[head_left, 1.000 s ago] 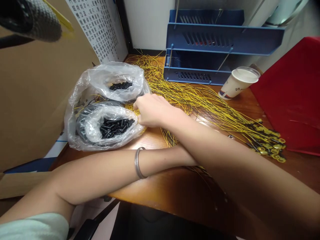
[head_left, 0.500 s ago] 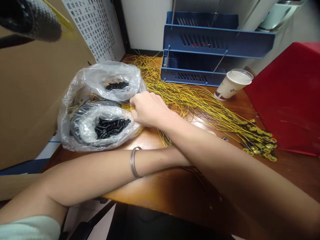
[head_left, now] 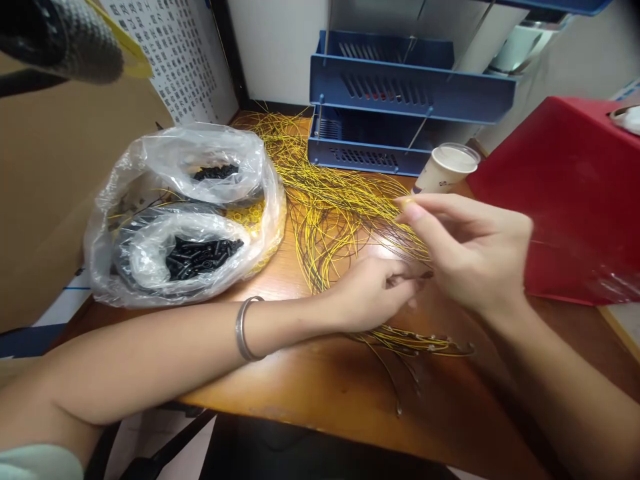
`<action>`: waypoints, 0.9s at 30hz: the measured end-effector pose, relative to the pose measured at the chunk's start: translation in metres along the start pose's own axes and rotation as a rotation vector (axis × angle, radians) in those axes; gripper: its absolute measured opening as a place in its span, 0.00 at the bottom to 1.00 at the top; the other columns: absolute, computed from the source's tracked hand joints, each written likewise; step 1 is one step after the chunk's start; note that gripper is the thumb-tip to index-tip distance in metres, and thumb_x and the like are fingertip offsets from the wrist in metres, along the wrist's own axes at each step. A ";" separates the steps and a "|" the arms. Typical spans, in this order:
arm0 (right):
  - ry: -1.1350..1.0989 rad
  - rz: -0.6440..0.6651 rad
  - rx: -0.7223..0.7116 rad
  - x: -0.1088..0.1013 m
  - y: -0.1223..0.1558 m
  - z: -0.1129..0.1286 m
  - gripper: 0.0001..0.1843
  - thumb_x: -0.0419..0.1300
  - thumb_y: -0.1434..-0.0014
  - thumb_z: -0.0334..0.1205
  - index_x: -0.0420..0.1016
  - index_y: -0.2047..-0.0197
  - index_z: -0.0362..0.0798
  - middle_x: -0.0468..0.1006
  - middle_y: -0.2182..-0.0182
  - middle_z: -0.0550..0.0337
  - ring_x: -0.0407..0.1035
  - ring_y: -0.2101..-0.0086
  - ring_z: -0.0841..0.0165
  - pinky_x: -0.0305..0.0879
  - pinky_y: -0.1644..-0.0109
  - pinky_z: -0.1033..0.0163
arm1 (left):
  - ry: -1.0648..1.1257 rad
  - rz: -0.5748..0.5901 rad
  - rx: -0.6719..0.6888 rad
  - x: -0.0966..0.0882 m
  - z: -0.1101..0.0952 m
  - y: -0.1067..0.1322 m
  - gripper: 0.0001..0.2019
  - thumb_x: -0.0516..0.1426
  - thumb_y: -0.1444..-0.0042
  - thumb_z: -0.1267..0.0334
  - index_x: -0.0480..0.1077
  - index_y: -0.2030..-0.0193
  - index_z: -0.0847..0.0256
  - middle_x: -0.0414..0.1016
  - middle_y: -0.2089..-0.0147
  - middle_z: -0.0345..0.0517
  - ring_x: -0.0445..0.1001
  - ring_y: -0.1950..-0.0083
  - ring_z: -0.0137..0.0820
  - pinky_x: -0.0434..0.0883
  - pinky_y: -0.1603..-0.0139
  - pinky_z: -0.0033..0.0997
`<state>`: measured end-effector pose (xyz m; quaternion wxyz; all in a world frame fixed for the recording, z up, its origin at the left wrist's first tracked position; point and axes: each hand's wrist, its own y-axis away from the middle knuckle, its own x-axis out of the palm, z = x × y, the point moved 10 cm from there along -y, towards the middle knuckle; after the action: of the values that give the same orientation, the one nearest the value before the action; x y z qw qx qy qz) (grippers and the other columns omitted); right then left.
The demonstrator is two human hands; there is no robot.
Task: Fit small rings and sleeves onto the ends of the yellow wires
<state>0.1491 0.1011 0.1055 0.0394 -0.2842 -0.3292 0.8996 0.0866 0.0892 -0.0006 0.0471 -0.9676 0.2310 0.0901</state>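
**A:** What are the hands doing?

**B:** The left hand lies low on the tabletop, fingers curled shut. Its grip seems to close on the end of one of the yellow wires; a small dark tip pokes out toward the other hand. The right hand hovers just above and beside it, thumb and forefinger pinched together. There's a speck of yellow at the fingertips, but I can't tell what it is.

**A:** So which step is this?

**B:** I'd judge it's fine work on a single wire end, both hands meeting over it. The loose wires fan across the tabletop behind them, and a few more lie under the wrists near the front edge.

**A:** What does the next move call for?

**B:** Steady fingertips, I'd say. The strands are thin and tangled, so a careless pull could drag the neighbours along.

**A:** What else is there?

**B:** A clear plastic bag to the left, well apart from the hands, holding small black pieces. A paper cup, blue trays and a red box stand behind.

**A:** Any writing?

**B:** A printed sheet packed with rows of characters, too small to read. The cup bears a small mark, also unreadable.
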 end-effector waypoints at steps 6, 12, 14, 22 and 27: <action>0.038 -0.130 0.143 -0.040 0.018 -0.044 0.10 0.64 0.42 0.40 0.83 0.58 0.48 0.83 0.71 0.56 0.66 0.81 0.71 0.58 0.80 0.64 | 0.093 -0.036 -0.039 -0.006 0.000 0.004 0.12 0.53 0.35 0.63 0.74 0.63 0.66 0.78 0.71 0.43 0.74 0.68 0.26 0.69 0.62 0.24; 0.198 -0.076 0.023 -0.036 0.031 -0.037 0.10 0.66 0.45 0.37 0.83 0.58 0.51 0.85 0.66 0.56 0.74 0.76 0.67 0.65 0.77 0.63 | 0.211 -0.177 -0.018 -0.019 -0.004 0.005 0.07 0.56 0.38 0.64 0.72 0.63 0.66 0.76 0.71 0.41 0.73 0.69 0.25 0.69 0.61 0.24; 0.216 -0.014 -0.039 -0.029 0.033 -0.031 0.10 0.65 0.45 0.35 0.83 0.58 0.50 0.85 0.65 0.55 0.76 0.74 0.66 0.69 0.75 0.62 | 0.240 -0.201 -0.010 -0.022 -0.004 0.007 0.06 0.57 0.39 0.64 0.72 0.62 0.66 0.77 0.70 0.41 0.74 0.68 0.25 0.70 0.61 0.24; 0.231 0.080 -0.257 -0.014 0.040 -0.007 0.13 0.60 0.42 0.30 0.81 0.56 0.50 0.85 0.62 0.55 0.80 0.67 0.63 0.78 0.62 0.59 | 0.289 -0.288 0.033 -0.036 -0.007 0.010 0.07 0.58 0.39 0.65 0.75 0.59 0.67 0.83 0.61 0.49 0.81 0.59 0.30 0.76 0.54 0.26; 0.228 0.076 -0.265 -0.014 0.041 -0.008 0.13 0.60 0.41 0.31 0.80 0.54 0.49 0.84 0.61 0.54 0.80 0.65 0.64 0.78 0.60 0.60 | 0.252 -0.350 0.042 -0.048 -0.006 0.010 0.08 0.60 0.40 0.64 0.75 0.57 0.67 0.84 0.60 0.49 0.82 0.58 0.31 0.77 0.54 0.25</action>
<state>0.1697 0.0701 0.0826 0.0047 -0.3993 -0.4272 0.8112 0.0411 0.1000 0.0143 0.0528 -0.9954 0.0652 -0.0460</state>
